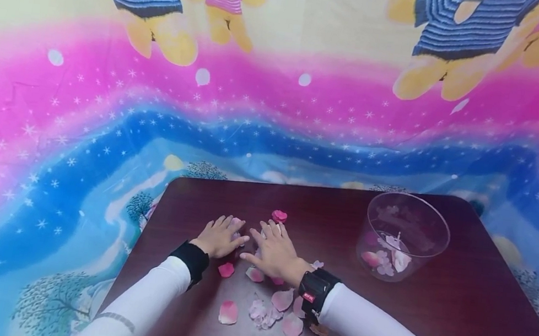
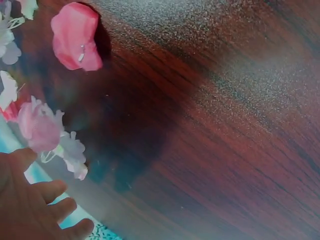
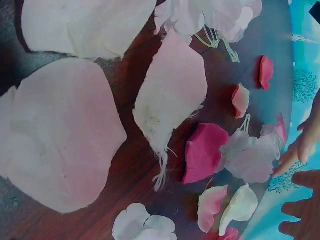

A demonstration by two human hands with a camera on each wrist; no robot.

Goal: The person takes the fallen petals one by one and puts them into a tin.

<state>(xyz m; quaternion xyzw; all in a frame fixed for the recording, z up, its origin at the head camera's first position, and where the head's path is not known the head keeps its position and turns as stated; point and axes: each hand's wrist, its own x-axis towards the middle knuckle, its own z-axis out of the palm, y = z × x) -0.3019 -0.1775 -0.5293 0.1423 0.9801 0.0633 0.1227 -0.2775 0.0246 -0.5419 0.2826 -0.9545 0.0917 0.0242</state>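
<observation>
My left hand reaches over the table, palm down with fingers spread, beside a pale pink blossom. In the left wrist view, its fingers show at the lower left, one fingertip right at that blossom. Close by on the right is my right hand, also palm down with spread fingers, overlapping petals beneath it. A red petal lies nearer than the left hand, and a deep pink petal beyond the right fingertips. Closer to me lie several pale pink petals and a pale blossom cluster.
A clear round tub holding petals and blossoms stands at the right on the dark wooden table. A brownish petal lies under the right forearm. Behind the table hangs a colourful printed cloth.
</observation>
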